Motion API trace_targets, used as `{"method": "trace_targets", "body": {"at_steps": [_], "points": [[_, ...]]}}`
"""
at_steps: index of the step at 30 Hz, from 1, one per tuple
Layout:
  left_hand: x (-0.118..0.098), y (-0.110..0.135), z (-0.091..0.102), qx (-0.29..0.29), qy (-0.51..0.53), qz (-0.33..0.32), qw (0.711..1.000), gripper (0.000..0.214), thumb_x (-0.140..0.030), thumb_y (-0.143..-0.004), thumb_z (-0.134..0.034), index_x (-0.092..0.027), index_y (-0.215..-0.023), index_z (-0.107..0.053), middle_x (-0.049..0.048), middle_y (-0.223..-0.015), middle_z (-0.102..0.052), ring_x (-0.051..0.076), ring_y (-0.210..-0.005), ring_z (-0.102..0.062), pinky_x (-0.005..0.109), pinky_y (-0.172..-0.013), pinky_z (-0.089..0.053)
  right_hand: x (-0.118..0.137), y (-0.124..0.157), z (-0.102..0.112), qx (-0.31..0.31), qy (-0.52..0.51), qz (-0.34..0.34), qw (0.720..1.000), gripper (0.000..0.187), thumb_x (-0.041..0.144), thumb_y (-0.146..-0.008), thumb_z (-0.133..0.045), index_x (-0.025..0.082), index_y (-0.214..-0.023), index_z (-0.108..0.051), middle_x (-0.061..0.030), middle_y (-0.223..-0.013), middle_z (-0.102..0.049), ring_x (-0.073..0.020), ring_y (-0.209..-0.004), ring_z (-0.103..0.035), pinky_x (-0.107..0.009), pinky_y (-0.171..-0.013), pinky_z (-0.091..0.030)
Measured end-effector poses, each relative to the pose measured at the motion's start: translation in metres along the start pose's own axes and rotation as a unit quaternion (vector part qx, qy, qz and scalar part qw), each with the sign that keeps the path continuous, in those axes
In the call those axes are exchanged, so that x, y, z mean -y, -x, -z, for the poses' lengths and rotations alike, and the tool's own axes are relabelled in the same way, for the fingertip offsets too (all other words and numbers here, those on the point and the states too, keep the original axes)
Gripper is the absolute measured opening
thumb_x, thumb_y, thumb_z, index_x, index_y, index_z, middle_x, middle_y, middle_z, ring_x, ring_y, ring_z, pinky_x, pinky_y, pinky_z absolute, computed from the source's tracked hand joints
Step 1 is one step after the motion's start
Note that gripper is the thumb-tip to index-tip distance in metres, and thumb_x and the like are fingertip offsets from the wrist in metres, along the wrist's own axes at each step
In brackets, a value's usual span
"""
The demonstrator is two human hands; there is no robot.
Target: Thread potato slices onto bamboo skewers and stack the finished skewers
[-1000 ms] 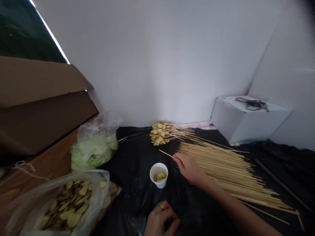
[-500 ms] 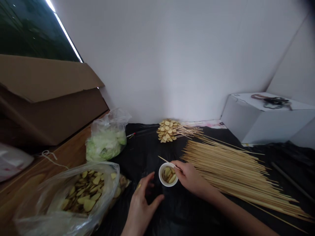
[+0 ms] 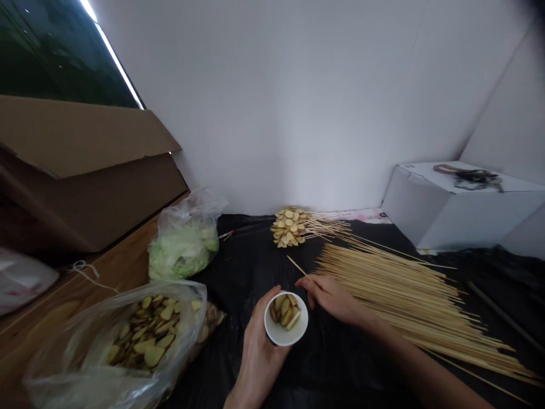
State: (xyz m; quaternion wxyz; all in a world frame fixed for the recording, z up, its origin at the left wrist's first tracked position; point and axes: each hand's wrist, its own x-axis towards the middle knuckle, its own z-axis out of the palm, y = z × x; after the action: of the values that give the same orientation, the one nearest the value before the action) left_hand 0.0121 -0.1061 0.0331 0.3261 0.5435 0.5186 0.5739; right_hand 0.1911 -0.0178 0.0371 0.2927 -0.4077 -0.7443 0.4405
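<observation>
My left hand (image 3: 259,346) is wrapped round a white cup (image 3: 301,329), tilted so that its inside faces me. Potato slices (image 3: 285,311) with brown skin edges lie in the cup. Just right of the cup, my right hand (image 3: 330,295) pinches a thin wooden skewer (image 3: 297,266), its tip pointing up and left. Nothing is threaded on the visible part of this skewer. A wide spread of bare skewers (image 3: 409,301) lies to the right, partly behind my right forearm. Farther back, a pile of skewered potato slices (image 3: 290,226) rests near the wall.
At left, an open clear plastic bag (image 3: 187,289) holds many potato slices. Behind it stands a knotted bag of pale green vegetable (image 3: 183,244). A cardboard box (image 3: 97,187) is at far left, a white box (image 3: 434,204) at right. Black plastic sheeting (image 3: 251,261) covers the surface.
My left hand has gone from open beside the cup to gripping it, and the cup is now tilted towards me. My right hand has moved off the cup to the right, still holding the skewer.
</observation>
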Motion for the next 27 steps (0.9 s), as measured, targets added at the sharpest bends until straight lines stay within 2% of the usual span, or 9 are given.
{"method": "trace_targets", "body": {"at_steps": [4, 7, 10, 13, 15, 17, 20, 22, 27], "points": [[-0.01, -0.001, -0.014, 0.005, 0.143, 0.045, 0.989, 0.069, -0.023, -0.055, -0.081, -0.019, -0.118, -0.051, 0.0117, -0.115, -0.063, 0.027, -0.099, -0.061, 0.037, -0.088, -0.046, 0.003, 0.002, -0.002, 0.088, -0.073, 0.0, 0.993, 0.053, 0.056, -0.092, -0.029, 0.017, -0.072, -0.059, 0.0028, -0.055, -0.055, -0.0086, -0.051, -0.047, -0.021, -0.05, -0.034], [-0.012, -0.003, -0.022, 0.015, 0.186, 0.067, 0.98, 0.07, -0.026, -0.058, -0.079, -0.019, -0.12, -0.048, 0.012, -0.116, -0.062, 0.026, -0.095, -0.062, 0.036, -0.083, -0.048, 0.008, 0.004, -0.005, 0.154, -0.181, -0.044, 0.97, 0.063, 0.065, -0.089, -0.021, 0.017, -0.065, -0.053, 0.0069, -0.043, -0.039, -0.0049, -0.035, -0.026, -0.02, -0.036, -0.018], [-0.014, -0.006, -0.025, 0.022, 0.158, 0.062, 0.985, 0.069, -0.025, -0.058, -0.08, -0.018, -0.119, -0.049, 0.0113, -0.114, -0.063, 0.027, -0.099, -0.06, 0.038, -0.088, -0.046, 0.007, 0.003, -0.008, 0.193, -0.319, -0.099, 0.923, 0.056, 0.07, -0.084, -0.032, 0.018, -0.07, -0.049, 0.0104, -0.045, -0.032, -0.0033, -0.034, -0.016, -0.02, -0.033, -0.01], [-0.018, -0.011, -0.024, 0.066, 0.131, 0.053, 0.988, 0.07, -0.022, -0.055, -0.082, -0.018, -0.118, -0.052, 0.0108, -0.113, -0.063, 0.029, -0.106, -0.057, 0.041, -0.094, -0.042, 0.001, 0.001, -0.008, 0.259, -0.421, -0.135, 0.859, 0.053, 0.073, -0.078, -0.04, 0.02, -0.072, -0.046, 0.0115, -0.043, -0.031, -0.0027, -0.033, -0.015, -0.019, -0.033, -0.008], [-0.022, -0.014, -0.022, 0.092, 0.177, 0.06, 0.978, 0.079, -0.022, -0.048, -0.085, -0.019, -0.121, -0.052, 0.0121, -0.121, -0.059, 0.032, -0.112, -0.053, 0.042, -0.099, -0.038, -0.002, -0.001, -0.007, 0.268, -0.453, -0.141, 0.839, 0.052, 0.072, -0.077, -0.044, 0.02, -0.076, -0.046, 0.0119, -0.042, -0.031, -0.0025, -0.033, -0.015, -0.018, -0.033, -0.007], [-0.024, -0.017, -0.021, 0.092, 0.264, 0.091, 0.956, 0.087, -0.035, -0.046, -0.086, -0.02, -0.124, -0.051, 0.0135, -0.128, -0.055, 0.034, -0.118, -0.048, 0.043, -0.1, -0.035, -0.005, -0.002, -0.003, 0.234, -0.459, -0.14, 0.845, 0.049, 0.07, -0.077, -0.046, 0.02, -0.079, -0.047, 0.0125, -0.042, -0.031, -0.0025, -0.033, -0.014, -0.017, -0.034, -0.007], [-0.022, -0.022, -0.018, 0.08, 0.38, 0.176, 0.904, 0.076, -0.065, -0.066, -0.061, -0.018, -0.125, -0.051, 0.0158, -0.128, -0.055, 0.034, -0.119, -0.048, 0.047, -0.097, -0.038, -0.003, -0.004, 0.006, 0.174, -0.424, -0.147, 0.876, 0.047, 0.067, -0.082, -0.041, 0.021, -0.077, -0.045, 0.0132, -0.038, -0.027, -0.0032, -0.032, -0.011, -0.018, -0.034, -0.007], [-0.016, -0.026, -0.017, 0.072, 0.444, 0.261, 0.854, 0.064, -0.063, -0.08, -0.043, -0.017, -0.123, -0.052, 0.0161, -0.124, -0.057, 0.031, -0.114, -0.052, 0.047, -0.093, -0.041, 0.001, -0.005, 0.011, 0.12, -0.374, -0.142, 0.909, 0.045, 0.065, -0.084, -0.04, 0.021, -0.075, -0.044, 0.0126, -0.039, -0.028, -0.0037, -0.033, -0.013, -0.018, -0.034, -0.009], [0.008, -0.037, -0.024, 0.032, 0.508, 0.407, 0.759, 0.037, -0.041, -0.09, -0.042, -0.014, -0.11, -0.057, 0.0111, -0.099, -0.067, 0.023, -0.09, -0.064, 0.037, -0.078, -0.048, 0.02, 0.001, 0.016, -0.033, -0.116, -0.009, 0.993, 0.032, 0.05, -0.083, -0.053, 0.019, -0.082, -0.054, 0.0015, -0.073, -0.058, -0.0093, -0.062, -0.049, -0.021, -0.054, -0.036]]}}
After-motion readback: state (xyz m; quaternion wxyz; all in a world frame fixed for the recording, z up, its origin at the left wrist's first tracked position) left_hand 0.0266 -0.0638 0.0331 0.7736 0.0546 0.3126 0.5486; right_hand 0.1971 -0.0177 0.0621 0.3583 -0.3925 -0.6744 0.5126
